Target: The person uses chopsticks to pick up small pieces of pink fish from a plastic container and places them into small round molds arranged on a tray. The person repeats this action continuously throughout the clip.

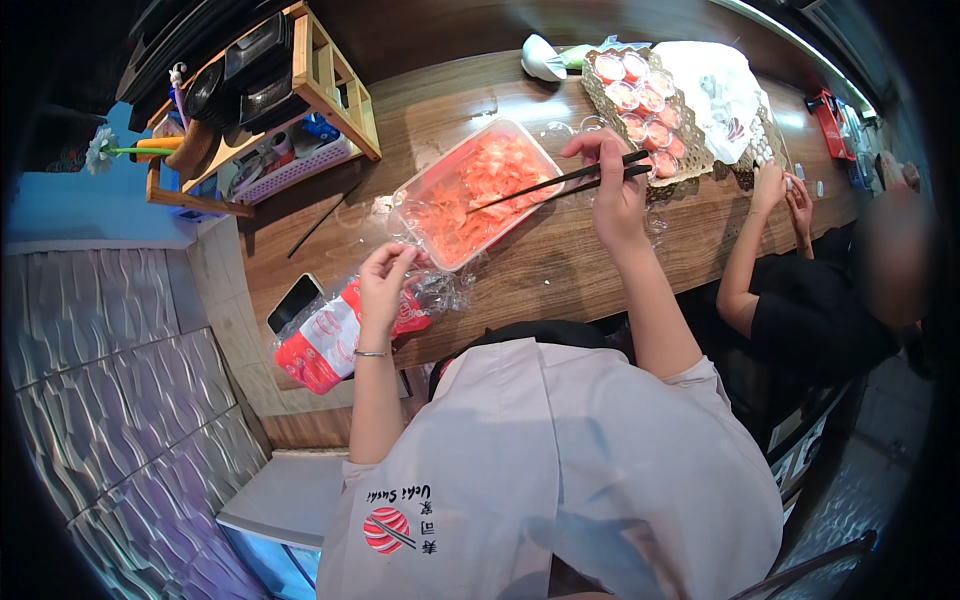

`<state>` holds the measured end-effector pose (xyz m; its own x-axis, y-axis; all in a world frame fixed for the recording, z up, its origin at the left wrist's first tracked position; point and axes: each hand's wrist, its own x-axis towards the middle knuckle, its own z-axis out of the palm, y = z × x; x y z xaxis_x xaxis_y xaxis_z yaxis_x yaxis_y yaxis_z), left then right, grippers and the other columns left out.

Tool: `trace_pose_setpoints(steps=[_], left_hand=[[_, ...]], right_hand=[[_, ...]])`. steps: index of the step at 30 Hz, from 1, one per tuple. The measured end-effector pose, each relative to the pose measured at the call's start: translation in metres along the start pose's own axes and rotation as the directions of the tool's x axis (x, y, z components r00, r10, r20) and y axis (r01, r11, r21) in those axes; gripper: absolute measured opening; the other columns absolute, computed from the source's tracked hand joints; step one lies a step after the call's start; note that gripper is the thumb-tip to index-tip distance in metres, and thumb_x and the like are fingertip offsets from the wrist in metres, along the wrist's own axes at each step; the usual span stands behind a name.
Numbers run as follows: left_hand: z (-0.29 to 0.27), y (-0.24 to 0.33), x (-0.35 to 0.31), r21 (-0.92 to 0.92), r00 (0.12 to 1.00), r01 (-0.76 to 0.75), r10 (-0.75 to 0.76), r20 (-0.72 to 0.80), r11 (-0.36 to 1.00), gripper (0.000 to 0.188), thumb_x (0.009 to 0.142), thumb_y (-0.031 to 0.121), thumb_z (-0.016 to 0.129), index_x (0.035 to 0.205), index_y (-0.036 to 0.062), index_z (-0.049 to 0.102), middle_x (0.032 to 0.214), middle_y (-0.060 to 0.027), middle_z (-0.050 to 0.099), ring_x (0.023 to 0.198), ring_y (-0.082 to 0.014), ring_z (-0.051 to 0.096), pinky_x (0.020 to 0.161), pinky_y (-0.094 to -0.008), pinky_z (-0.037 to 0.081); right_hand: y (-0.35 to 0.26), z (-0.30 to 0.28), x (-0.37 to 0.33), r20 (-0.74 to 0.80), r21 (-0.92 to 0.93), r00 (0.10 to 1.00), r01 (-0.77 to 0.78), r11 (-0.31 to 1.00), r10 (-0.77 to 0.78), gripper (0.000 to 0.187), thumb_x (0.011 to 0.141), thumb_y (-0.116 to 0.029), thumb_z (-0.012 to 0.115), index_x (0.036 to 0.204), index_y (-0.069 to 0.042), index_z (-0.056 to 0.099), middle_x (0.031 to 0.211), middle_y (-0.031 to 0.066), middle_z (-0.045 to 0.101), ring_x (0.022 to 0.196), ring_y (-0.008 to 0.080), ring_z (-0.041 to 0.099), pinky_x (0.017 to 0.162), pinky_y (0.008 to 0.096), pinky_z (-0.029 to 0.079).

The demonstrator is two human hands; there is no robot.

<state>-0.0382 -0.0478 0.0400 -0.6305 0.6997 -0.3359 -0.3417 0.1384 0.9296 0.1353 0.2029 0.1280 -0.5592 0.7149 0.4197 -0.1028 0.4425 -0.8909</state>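
A clear plastic tub (455, 262) of pink-orange shredded food, which looks like pickled ginger (495, 165), sits on the wooden counter. My right hand (612, 190) grips a pair of black chopsticks (560, 185) over the tub's right side. Their tips reach into the shreds. At the tub's near left corner is my left hand (383, 275), its thumb and fingers drawn together. What they pinch, if anything, is too small to tell. Below that hand lies a red and white plastic package (325, 340), with crinkled clear plastic (450, 288) beside it.
Filled small cups (640, 97) stand on a gold patterned tray (690, 155) at the back right, beside a white plastic bag (710, 95). A co-worker's hands (780, 190) work at the right. A phone (297, 302) and wooden rack (335, 90) are at left.
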Motion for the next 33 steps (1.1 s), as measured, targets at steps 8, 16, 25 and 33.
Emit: trace_pose_setpoints(steps=[8, 16, 25, 33], left_hand=[[-0.007, 0.005, -0.008, -0.053, 0.992, -0.035, 0.029, -0.120, 0.998, 0.019, 0.092, 0.012, 0.060, 0.103, -0.0024, 0.065, 0.088, -0.0101, 0.070, 0.077, -0.0145, 0.068, 0.068, -0.0256, 0.056], [-0.005, -0.001, -0.003, 0.209, 0.952, -0.217, 0.254, -0.172, 0.953, 0.015, 0.090, 0.006, 0.062, 0.099, -0.0051, 0.065, 0.085, -0.0096, 0.069, 0.077, -0.0134, 0.067, 0.069, -0.0249, 0.055], [-0.006, 0.002, -0.002, 0.106, 0.978, -0.172, 0.182, -0.100, 0.979, 0.013, 0.091, 0.008, 0.061, 0.092, -0.0048, 0.062, 0.082, -0.0089, 0.067, 0.075, -0.0136, 0.067, 0.066, -0.0253, 0.056], [-0.001, -0.009, 0.001, 0.052, 0.988, -0.081, 0.087, -0.125, 0.995, 0.013, 0.092, 0.009, 0.059, 0.094, -0.0038, 0.062, 0.082, -0.0081, 0.068, 0.075, -0.0126, 0.066, 0.066, -0.0253, 0.056]], right_hand=[[0.040, 0.016, -0.027, 0.073, -0.129, 0.994, 0.090, 0.988, -0.081, 0.041, 0.100, -0.033, 0.044, 0.076, -0.002, 0.057, 0.071, 0.0080, 0.054, 0.062, 0.0153, 0.052, 0.057, 0.0273, 0.041], [-0.001, -0.009, -0.013, -0.122, 0.043, 0.992, -0.004, 0.999, 0.009, 0.044, 0.101, -0.032, 0.040, 0.073, -0.002, 0.056, 0.068, 0.0045, 0.053, 0.055, 0.0085, 0.047, 0.049, 0.0234, 0.034], [0.048, 0.005, -0.031, 0.230, -0.417, 0.939, -0.144, 0.898, 0.257, 0.023, 0.096, -0.017, 0.054, 0.088, 0.003, 0.062, 0.081, 0.0074, 0.061, 0.065, 0.0135, 0.057, 0.059, 0.0259, 0.045], [0.020, -0.025, -0.018, 0.355, -0.364, 0.820, -0.320, 0.874, 0.448, 0.022, 0.092, -0.017, 0.060, 0.099, 0.002, 0.066, 0.091, 0.0132, 0.068, 0.079, 0.0188, 0.065, 0.076, 0.0302, 0.051]])
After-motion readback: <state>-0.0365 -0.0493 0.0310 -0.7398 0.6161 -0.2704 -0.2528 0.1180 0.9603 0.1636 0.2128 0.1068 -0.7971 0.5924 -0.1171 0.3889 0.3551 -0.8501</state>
